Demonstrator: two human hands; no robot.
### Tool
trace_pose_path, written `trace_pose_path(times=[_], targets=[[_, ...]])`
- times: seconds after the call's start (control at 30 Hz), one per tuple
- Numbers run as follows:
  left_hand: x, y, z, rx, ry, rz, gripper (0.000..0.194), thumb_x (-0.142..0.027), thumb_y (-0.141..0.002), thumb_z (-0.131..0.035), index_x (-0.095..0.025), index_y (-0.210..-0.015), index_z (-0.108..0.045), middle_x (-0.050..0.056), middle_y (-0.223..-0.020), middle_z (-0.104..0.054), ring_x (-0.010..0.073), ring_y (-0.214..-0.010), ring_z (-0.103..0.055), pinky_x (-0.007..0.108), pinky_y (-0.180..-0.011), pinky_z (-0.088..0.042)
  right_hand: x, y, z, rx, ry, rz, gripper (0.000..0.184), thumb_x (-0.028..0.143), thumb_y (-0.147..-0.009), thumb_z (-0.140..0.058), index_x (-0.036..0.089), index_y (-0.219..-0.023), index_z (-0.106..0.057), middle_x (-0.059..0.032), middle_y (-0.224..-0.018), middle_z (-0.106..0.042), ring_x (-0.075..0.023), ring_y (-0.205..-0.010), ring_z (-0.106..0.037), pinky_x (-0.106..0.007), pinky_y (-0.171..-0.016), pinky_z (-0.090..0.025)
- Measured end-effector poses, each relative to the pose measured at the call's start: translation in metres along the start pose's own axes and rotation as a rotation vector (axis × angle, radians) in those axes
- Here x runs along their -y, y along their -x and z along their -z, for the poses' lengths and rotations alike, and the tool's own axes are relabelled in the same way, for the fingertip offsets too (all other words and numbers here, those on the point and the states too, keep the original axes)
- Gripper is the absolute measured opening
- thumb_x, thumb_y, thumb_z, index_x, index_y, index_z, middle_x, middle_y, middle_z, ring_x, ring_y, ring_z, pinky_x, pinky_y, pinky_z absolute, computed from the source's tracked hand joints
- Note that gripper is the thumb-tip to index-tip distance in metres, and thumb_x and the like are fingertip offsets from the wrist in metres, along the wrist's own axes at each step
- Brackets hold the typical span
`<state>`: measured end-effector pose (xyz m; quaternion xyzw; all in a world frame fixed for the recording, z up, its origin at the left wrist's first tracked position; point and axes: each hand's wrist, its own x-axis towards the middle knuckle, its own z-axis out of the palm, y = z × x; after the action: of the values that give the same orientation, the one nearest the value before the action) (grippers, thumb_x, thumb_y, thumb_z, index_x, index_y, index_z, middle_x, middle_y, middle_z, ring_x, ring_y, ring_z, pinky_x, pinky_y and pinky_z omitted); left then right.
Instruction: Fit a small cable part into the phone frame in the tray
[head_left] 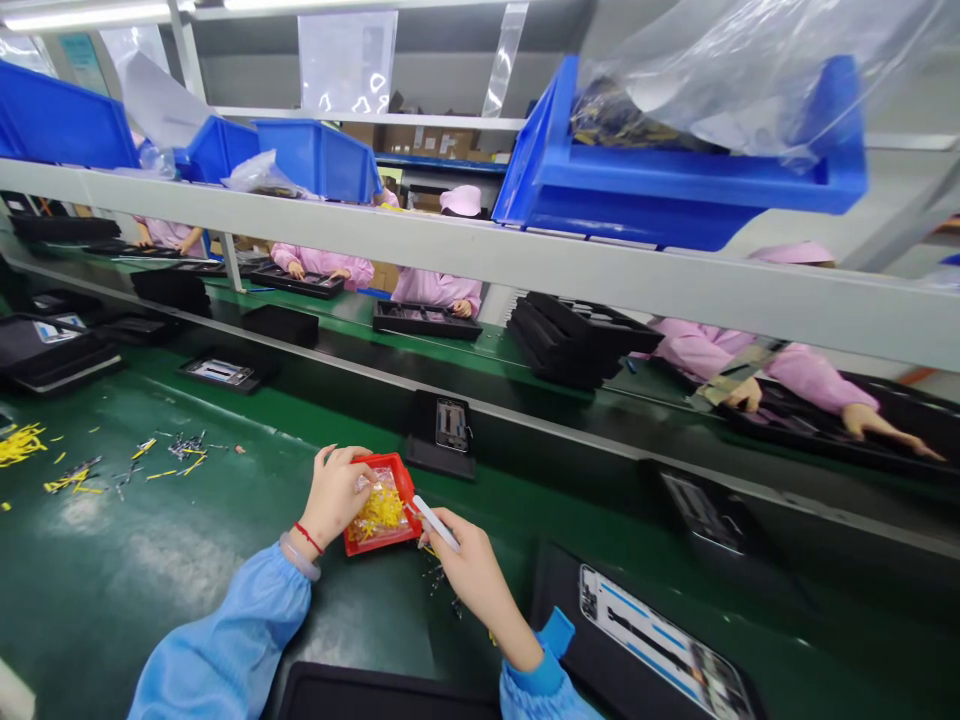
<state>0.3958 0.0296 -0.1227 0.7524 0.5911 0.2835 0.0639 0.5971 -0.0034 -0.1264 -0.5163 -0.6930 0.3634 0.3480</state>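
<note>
A small red tray sits on the green bench, holding a clear bag and many tiny yellow strips. At its left side is my left hand, with fingers curled in over the tray and their tips close together; what they pinch is too small to make out. My right hand is closed around a slim white stick-shaped tool, whose upper end points to the tray's right wall. Small dark and yellow bits lie beside the right hand, partly hidden by it.
A black holder with an opened phone frame lies at right, and a black tray in front. Loose yellow strips are scattered left. Beyond runs a dark conveyor with phone parts. Blue bins overhang it; co-workers in pink sit opposite.
</note>
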Motion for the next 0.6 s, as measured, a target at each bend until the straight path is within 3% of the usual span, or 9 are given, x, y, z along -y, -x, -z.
trace_pose_path(times=[0.2,0.3,0.4,0.6], targets=[[-0.011,0.005,0.0,0.11,0.169,-0.113,0.028,-0.008,-0.08,-0.045,-0.022,-0.088,-0.067,0.005,-0.114,-0.063,0.0228,-0.11,-0.056,0.047,-0.103,-0.034,-0.002,0.0,-0.001,0.02,-0.015,0.04,0.022,0.033,-0.079,-0.045,0.02,-0.067,-0.058,-0.0022,-0.065,-0.066,-0.0187,-0.06,-0.059,-0.026,-0.057,-0.04],[-0.02,0.008,0.002,0.238,0.354,-0.235,0.019,-0.016,-0.084,-0.051,-0.021,-0.097,-0.063,0.004,-0.111,-0.064,0.0213,-0.11,-0.056,0.04,-0.1,-0.038,0.002,0.003,-0.001,0.07,-0.082,0.081,0.016,0.029,-0.08,-0.045,0.02,-0.082,-0.057,-0.0011,-0.067,-0.066,-0.0186,-0.062,-0.059,-0.026,-0.059,-0.042],[-0.024,0.009,0.003,0.268,0.42,-0.257,0.01,-0.016,-0.083,-0.054,-0.02,-0.088,-0.062,0.003,-0.104,-0.066,0.0203,-0.105,-0.057,0.039,-0.101,-0.036,0.006,0.005,-0.002,0.063,-0.153,0.086,0.013,0.029,-0.082,-0.047,0.022,-0.093,-0.048,0.001,-0.067,-0.066,-0.0185,-0.061,-0.06,-0.027,-0.06,-0.042],[-0.023,0.006,0.004,0.269,0.458,-0.251,0.011,-0.01,-0.081,-0.051,-0.018,-0.078,-0.059,0.002,-0.086,-0.067,0.017,-0.085,-0.062,0.027,-0.082,-0.046,0.002,0.003,-0.001,0.015,-0.117,0.077,0.009,0.032,-0.082,-0.045,0.024,-0.079,-0.044,0.0008,-0.065,-0.063,-0.018,-0.06,-0.057,-0.026,-0.058,-0.04]])
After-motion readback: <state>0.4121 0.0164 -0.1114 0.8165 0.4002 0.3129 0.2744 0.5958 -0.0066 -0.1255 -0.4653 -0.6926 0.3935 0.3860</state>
